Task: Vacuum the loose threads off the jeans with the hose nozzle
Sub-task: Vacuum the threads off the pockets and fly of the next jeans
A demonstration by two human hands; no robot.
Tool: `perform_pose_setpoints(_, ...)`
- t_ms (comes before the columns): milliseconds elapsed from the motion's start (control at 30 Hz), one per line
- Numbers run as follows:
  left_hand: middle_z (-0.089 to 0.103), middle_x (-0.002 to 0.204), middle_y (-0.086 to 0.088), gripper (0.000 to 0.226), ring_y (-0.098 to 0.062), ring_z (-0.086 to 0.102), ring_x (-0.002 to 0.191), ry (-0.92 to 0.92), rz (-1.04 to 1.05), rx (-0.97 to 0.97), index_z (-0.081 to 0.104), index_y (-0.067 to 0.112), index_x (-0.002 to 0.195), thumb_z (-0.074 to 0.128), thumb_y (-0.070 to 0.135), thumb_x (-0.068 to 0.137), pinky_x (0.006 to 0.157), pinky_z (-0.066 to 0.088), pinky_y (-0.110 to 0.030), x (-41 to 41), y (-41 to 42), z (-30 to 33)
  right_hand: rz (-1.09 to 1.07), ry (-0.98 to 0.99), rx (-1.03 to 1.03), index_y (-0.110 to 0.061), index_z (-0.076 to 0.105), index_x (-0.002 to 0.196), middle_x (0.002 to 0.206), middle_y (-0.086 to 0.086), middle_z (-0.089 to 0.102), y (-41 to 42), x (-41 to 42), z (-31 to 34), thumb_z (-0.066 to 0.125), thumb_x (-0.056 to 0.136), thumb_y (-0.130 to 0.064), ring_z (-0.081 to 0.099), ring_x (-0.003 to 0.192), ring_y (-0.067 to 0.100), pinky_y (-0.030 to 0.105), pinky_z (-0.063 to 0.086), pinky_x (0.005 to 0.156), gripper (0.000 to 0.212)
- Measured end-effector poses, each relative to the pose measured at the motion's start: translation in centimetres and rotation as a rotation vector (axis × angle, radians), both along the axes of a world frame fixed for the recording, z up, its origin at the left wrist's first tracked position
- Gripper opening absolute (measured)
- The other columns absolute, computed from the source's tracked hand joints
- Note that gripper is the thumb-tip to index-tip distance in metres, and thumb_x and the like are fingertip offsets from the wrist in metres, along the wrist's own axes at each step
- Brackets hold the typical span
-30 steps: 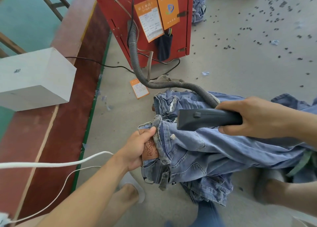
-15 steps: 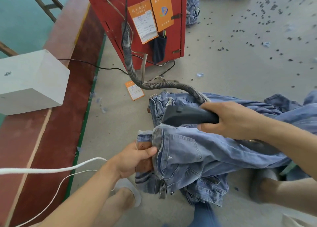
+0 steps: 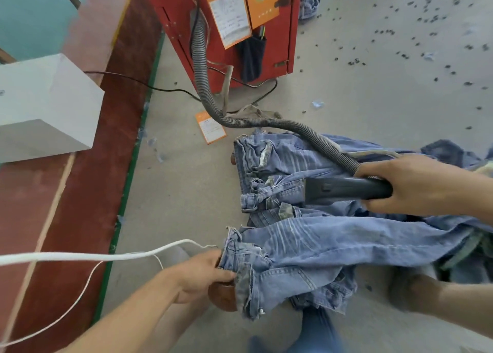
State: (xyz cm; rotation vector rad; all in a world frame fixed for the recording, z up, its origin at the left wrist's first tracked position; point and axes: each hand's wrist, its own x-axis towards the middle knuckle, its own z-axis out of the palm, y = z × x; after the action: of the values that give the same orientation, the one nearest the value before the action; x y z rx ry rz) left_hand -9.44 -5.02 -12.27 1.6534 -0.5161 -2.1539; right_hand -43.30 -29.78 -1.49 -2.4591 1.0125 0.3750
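Print on the orange tags (image 3: 241, 6) is too blurred to read.

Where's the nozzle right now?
In the head view the dark nozzle sits right of centre, gripped by the right hand, its mouth over the waistband of the far jeans, beyond the pair the left hand holds.

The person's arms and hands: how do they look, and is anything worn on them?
Both forearms are bare up to the frame edge, with no sleeves in sight. The left hand and the right hand wear no gloves; no rings, watch or wristband are visible. A white cord crosses the view near the left arm.
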Motion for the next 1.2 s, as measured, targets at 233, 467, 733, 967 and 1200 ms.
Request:
perform_pose_setpoints(233,0.073,0.114,-0.024,0.043,-0.033,0.072,0.097,0.164,0.374,-0.016,0.076,-0.001,0.115,0.067,0.005,0.073,0.088,0.058,-0.042,0.6,-1.6,0.6,-0.012,-0.032,-0.028,-0.052,0.054,0.103,0.091,-0.035,0.060,0.3,0.7,-0.3,0.053,0.074,-0.070,0.052,0.087,-0.020,0.016,0.042,0.055,0.034)
perform_pose_setpoints(467,0.062,0.135,-0.026,0.057,-0.038,0.064,0.117,0.516,0.321,-0.231,0.060,0.000,0.140,0.063,0.027,0.090,0.102,0.052,-0.048,0.7,-6.2,6.0,-0.192,-0.099,-0.096,-0.043,0.052,0.090,0.069,-0.019,0.062,0.0,1.6,0.6,0.065,0.083,-0.057,0.056,0.057,0.002,0.029,0.041,0.053,0.020)
perform_pose_setpoints(733,0.062,0.141,-0.020,0.107,-0.036,0.063,0.125,0.198,0.398,-0.111,0.062,0.009,0.140,0.013,0.089,0.088,0.110,0.043,-0.052,-1.0,-11.2,5.5,-0.447,-0.311,-0.105,-0.036,0.059,0.089,0.065,-0.008,0.063,-0.9,1.5,2.5,0.070,0.088,-0.051,0.062,0.061,0.015,0.033,0.044,0.052,0.018)
perform_pose_setpoints(967,0.066,0.130,-0.021,0.038,-0.026,0.070,0.098,0.044,0.602,-0.326,0.065,0.003,0.132,0.059,0.022,0.099,0.082,0.061,-0.038,0.6,-14.2,6.8,-0.415,-0.280,-0.129,-0.042,0.055,0.086,0.073,-0.032,0.063,-0.6,0.2,2.0,0.066,0.089,-0.055,0.062,0.061,-0.005,0.028,0.039,0.048,0.017)
perform_pose_setpoints(1200,0.077,0.115,0.000,0.030,-0.022,0.074,0.101,-0.383,0.362,-0.308,0.064,0.028,0.129,0.050,0.013,0.108,0.081,0.061,-0.044,1.3,-15.1,6.4,-0.377,-0.302,-0.124,-0.052,0.052,0.091,0.076,-0.035,0.063,-0.9,0.2,2.7,0.066,0.088,-0.057,0.061,0.067,-0.007,0.028,0.038,0.048,0.015)
